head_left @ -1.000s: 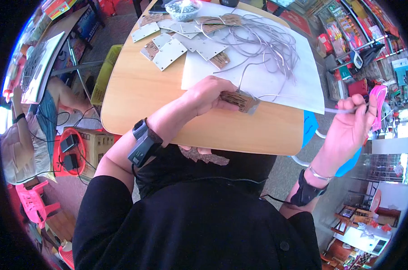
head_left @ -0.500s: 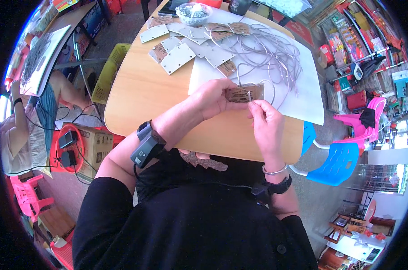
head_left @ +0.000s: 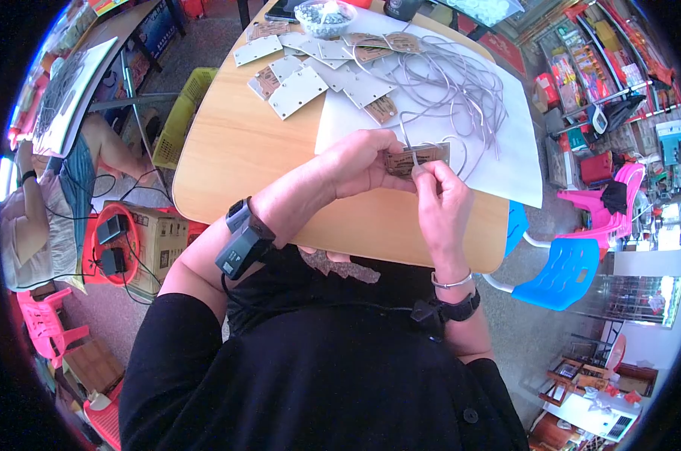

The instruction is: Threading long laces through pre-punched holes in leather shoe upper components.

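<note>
My left hand (head_left: 361, 164) grips a small flat plate (head_left: 432, 155) faced with brown printed paper, holding it tilted above the near part of a white sheet (head_left: 517, 169). At the plate's near edge, my right hand (head_left: 444, 195) pinches the end of a thin grey cable (head_left: 415, 158) between thumb and forefinger. The fingertips hide the very tip. Beyond my hands, a loose tangle of grey cables (head_left: 460, 90) spreads over the sheet. To its left lie several similar plates (head_left: 299, 92), some pale with small corner holes, others brown-papered.
The wooden table (head_left: 239, 158) has a clear tub of small parts (head_left: 325, 18) and a dark container (head_left: 402, 7) at its far edge. A blue chair (head_left: 558, 274) stands at the right. On the left are a yellow crate (head_left: 182, 120), a cardboard box (head_left: 160, 248) and a seated person (head_left: 47, 218).
The plate and both hands have shifted slightly right, and the plate's angle has changed a little. My right fingers still pinch the cable at its near edge.
</note>
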Motion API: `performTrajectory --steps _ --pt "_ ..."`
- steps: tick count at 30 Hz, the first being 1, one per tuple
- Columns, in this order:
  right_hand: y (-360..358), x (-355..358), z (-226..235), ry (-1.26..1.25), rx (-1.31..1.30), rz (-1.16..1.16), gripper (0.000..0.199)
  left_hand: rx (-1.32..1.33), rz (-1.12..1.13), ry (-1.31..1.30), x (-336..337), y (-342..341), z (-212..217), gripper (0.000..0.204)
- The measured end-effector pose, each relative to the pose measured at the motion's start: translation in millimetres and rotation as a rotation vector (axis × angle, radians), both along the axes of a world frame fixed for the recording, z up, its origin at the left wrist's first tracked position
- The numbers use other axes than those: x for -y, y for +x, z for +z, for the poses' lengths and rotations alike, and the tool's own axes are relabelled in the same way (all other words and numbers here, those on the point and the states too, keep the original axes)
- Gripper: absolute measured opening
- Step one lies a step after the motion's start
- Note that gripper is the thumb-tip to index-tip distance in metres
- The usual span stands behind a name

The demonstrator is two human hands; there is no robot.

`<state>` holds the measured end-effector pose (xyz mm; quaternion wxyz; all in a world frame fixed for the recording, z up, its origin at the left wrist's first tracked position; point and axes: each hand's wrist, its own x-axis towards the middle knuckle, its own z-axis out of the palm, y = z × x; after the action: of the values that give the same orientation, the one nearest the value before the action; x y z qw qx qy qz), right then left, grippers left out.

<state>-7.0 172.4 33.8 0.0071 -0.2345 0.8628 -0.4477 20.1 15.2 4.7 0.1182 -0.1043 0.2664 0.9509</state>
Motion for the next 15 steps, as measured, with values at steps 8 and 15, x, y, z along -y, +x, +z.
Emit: performTrajectory --steps 8,15 --pt "0.1 -5.8 2.4 -0.083 -0.128 0.093 0.011 -0.101 -0.210 -0.084 6.7 3.9 0.8 0.027" --pt "5.2 -8.8 5.0 -0.158 -0.044 0.061 0.008 -0.136 -0.259 -0.147 7.6 2.5 3.4 0.033"
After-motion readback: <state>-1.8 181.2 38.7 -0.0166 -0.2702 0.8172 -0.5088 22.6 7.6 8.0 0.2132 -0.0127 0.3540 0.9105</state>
